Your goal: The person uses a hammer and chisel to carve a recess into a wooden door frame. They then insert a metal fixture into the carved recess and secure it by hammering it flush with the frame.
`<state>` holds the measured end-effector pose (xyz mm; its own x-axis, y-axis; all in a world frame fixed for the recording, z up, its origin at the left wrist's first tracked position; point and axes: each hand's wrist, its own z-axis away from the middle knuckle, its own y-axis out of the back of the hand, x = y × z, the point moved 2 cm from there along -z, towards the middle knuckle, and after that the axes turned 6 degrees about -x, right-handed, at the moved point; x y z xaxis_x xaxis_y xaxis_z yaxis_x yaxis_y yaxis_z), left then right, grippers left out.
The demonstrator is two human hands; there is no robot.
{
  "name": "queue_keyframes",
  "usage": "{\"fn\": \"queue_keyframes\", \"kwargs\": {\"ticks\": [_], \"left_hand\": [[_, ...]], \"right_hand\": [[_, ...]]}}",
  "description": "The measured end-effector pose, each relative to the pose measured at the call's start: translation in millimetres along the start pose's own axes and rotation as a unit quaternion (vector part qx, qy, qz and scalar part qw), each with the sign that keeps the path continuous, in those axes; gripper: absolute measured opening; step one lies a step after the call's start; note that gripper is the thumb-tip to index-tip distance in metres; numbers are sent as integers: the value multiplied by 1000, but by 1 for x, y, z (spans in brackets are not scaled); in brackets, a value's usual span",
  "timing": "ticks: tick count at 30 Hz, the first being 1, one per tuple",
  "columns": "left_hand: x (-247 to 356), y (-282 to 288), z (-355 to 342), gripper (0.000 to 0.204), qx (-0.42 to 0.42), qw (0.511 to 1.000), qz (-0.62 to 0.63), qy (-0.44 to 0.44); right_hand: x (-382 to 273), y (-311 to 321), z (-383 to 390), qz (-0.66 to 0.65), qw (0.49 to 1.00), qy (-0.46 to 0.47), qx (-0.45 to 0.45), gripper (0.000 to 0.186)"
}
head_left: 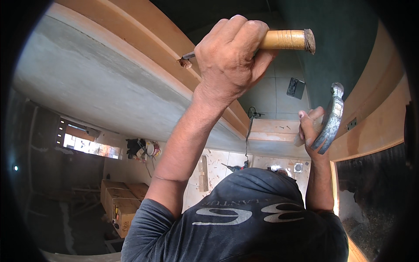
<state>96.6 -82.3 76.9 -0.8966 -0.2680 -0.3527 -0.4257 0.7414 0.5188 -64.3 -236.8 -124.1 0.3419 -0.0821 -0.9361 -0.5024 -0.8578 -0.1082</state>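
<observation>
My left hand (229, 59) is closed around a chisel, whose yellow-brown handle (286, 40) sticks out to the right with a worn, frayed butt end. On the other side of the fist, its short visible length of metal blade (188, 56) reaches a rough notch (185, 63) cut in the wooden door frame (144, 41). Lower and to the right, my right hand (309, 131) grips a claw hammer (335, 114) by its pale handle. The hammer's metal head is raised, apart from the chisel's butt.
Grey wall (87, 65) runs along the left of the frame. A metal plate (352, 124) sits in the right jamb. A dark flat object (296, 87) lies on tiles. Behind are a power tool (238, 168) with a cord, a wood strip (203, 174) and cardboard boxes (124, 203).
</observation>
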Motion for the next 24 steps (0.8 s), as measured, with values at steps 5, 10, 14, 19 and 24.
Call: {"fn": "queue_keyframes", "kwargs": {"ticks": [5, 10, 14, 19, 24], "left_hand": [[6, 8, 2, 28, -17, 999, 41, -4], [6, 8, 1, 28, -27, 999, 42, -8], [3, 8, 4, 28, -17, 999, 49, 2], [9, 9, 0, 27, -21, 999, 47, 14], [8, 10, 1, 24, -42, 999, -6, 33]], "right_hand": [[-29, -11, -12, -14, 995, 97, -12, 26], [-73, -39, -50, -292, 939, 182, 10, 25], [-74, -30, -75, -71, 986, 118, -99, 6], [-70, -31, -72, -196, 958, 176, -116, 5], [-69, -20, -68, 60, 986, 149, -39, 19]]}}
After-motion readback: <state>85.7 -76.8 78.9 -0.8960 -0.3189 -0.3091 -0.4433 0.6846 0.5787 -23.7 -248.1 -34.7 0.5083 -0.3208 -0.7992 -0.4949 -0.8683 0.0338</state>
